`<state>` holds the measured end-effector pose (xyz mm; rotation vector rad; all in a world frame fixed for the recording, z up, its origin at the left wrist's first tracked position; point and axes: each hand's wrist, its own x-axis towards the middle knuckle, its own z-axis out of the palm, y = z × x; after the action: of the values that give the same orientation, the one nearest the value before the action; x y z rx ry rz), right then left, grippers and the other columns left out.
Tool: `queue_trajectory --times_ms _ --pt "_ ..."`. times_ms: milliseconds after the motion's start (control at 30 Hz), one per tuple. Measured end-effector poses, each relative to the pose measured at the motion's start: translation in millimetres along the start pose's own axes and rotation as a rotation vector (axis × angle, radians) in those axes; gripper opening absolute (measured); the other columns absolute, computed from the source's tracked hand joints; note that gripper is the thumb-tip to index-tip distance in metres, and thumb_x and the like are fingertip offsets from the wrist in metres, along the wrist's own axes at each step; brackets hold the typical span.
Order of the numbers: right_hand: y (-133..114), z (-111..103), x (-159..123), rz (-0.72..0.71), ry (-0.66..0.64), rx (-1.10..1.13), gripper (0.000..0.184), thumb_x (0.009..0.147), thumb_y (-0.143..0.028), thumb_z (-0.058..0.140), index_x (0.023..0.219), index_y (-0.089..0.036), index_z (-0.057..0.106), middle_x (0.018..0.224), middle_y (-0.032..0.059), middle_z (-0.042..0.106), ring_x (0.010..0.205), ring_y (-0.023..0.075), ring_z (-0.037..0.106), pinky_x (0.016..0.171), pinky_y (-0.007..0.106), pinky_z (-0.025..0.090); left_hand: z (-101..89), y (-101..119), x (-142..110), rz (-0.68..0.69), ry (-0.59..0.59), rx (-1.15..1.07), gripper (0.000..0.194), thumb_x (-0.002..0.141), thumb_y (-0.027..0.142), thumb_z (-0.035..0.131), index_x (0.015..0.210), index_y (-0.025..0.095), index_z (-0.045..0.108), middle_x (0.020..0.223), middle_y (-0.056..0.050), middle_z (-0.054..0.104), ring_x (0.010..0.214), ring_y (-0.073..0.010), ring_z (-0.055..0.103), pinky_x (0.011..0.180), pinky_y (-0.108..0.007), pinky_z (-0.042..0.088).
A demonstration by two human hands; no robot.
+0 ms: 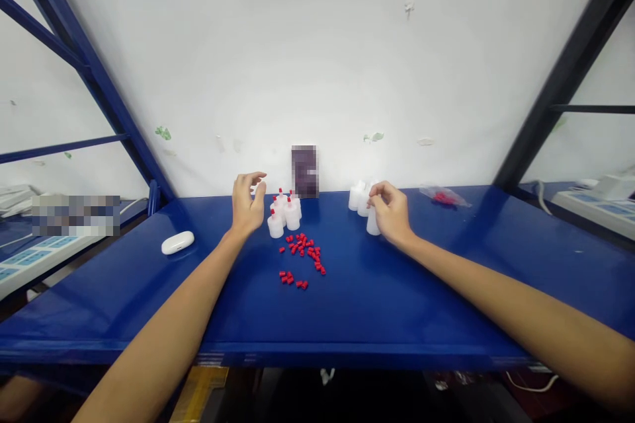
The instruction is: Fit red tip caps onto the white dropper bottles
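Note:
My left hand (pixel 247 203) hovers open, fingers curled apart, just left of a cluster of small white bottles with red caps (pixel 284 213) at the back of the blue table (pixel 347 304). My right hand (pixel 389 213) is closed round a small white uncapped bottle (pixel 372 223), beside a few more uncapped white bottles (pixel 358 197). A scatter of loose red caps (pixel 303 254) lies on the table between my hands, nearer to me.
A white earbud case (pixel 177 242) lies on the left of the table. A clear bag holding red pieces (pixel 443 197) sits at the back right. A dark upright object (pixel 304 172) leans on the white wall. Blue and black shelf struts flank the table.

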<state>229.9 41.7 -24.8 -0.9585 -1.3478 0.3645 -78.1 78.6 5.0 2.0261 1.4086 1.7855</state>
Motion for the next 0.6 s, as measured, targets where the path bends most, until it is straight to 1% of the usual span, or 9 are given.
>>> queue_trajectory --times_ms 33,67,100,167,200,267,400,500,600 --pt "-6 4 -6 0.011 -0.043 0.058 0.004 0.073 -0.019 0.049 0.073 -0.021 0.053 0.064 -0.0026 0.054 0.060 0.0152 0.055 0.062 0.029 0.044 -4.8 10 -1 0.135 -0.006 0.091 0.027 0.090 0.032 0.048 0.103 0.018 0.067 0.105 -0.008 0.065 0.098 -0.0216 0.059 0.090 -0.034 0.045" --pt "-12 9 -11 0.028 -0.093 0.113 0.005 0.072 -0.018 0.050 0.074 -0.021 0.053 0.065 -0.0026 0.055 0.061 0.0149 0.056 0.062 0.029 0.044 -8.5 23 -3 0.257 -0.063 0.165 0.025 0.091 0.029 0.047 0.096 0.017 0.068 0.094 -0.007 0.067 0.086 -0.0194 0.060 0.084 -0.033 0.046" --pt "-17 13 -16 0.051 -0.154 0.164 0.006 0.072 -0.018 0.050 0.076 -0.020 0.054 0.067 -0.0023 0.056 0.061 0.0149 0.057 0.062 0.029 0.045 -10.9 37 -6 0.343 -0.180 0.204 0.025 0.092 0.027 0.045 0.092 0.017 0.068 0.085 -0.005 0.068 0.075 -0.0168 0.059 0.077 -0.030 0.046" --pt "-25 19 -25 0.108 -0.309 0.240 0.012 0.074 -0.020 0.048 0.083 -0.020 0.056 0.068 -0.0018 0.058 0.062 0.0153 0.058 0.062 0.029 0.046 -11.3 64 -15 0.447 -0.576 0.266 0.025 0.093 0.028 0.046 0.091 0.017 0.069 0.070 0.000 0.065 0.060 -0.0134 0.055 0.064 -0.027 0.042" --pt "-27 21 -27 0.138 -0.395 0.273 0.014 0.075 -0.021 0.047 0.086 -0.020 0.057 0.067 -0.0015 0.059 0.062 0.0157 0.058 0.061 0.029 0.046 -9.7 75 -19 0.490 -0.732 0.318 0.025 0.093 0.030 0.048 0.089 0.018 0.070 0.065 0.001 0.063 0.057 -0.0132 0.053 0.061 -0.027 0.040" --pt "-28 23 -30 0.199 -0.539 0.331 0.015 0.078 -0.025 0.046 0.088 -0.019 0.057 0.065 -0.0008 0.061 0.060 0.0161 0.058 0.059 0.029 0.045 -4.7 89 -28 0.537 -0.900 0.381 0.025 0.094 0.031 0.049 0.091 0.019 0.071 0.069 0.000 0.064 0.062 -0.0140 0.055 0.062 -0.027 0.039" --pt "-26 24 -27 0.303 -0.697 0.429 0.016 0.079 -0.028 0.050 0.089 -0.018 0.059 0.066 0.0007 0.064 0.061 0.0172 0.060 0.060 0.030 0.045 3.1 85 -37 0.561 -0.993 0.457 0.024 0.094 0.031 0.053 0.100 0.021 0.075 0.088 -0.005 0.063 0.079 -0.0178 0.058 0.071 -0.029 0.042" --pt "-28 23 -26 0.258 -0.803 0.370 0.016 0.080 -0.027 0.050 0.088 -0.017 0.061 0.068 0.0019 0.065 0.065 0.0172 0.061 0.062 0.029 0.044 4.9 76 -37 0.572 -1.032 0.457 0.024 0.096 0.030 0.054 0.107 0.026 0.075 0.095 -0.005 0.060 0.085 -0.0187 0.056 0.076 -0.030 0.042" --pt "-31 22 -25 0.216 -0.816 0.292 0.016 0.080 -0.026 0.050 0.085 -0.017 0.062 0.069 0.0019 0.065 0.066 0.0166 0.061 0.063 0.029 0.044 5.2 73 -35 0.607 -1.058 0.446 0.025 0.098 0.027 0.052 0.106 0.027 0.076 0.096 -0.005 0.059 0.087 -0.0186 0.054 0.081 -0.031 0.041"
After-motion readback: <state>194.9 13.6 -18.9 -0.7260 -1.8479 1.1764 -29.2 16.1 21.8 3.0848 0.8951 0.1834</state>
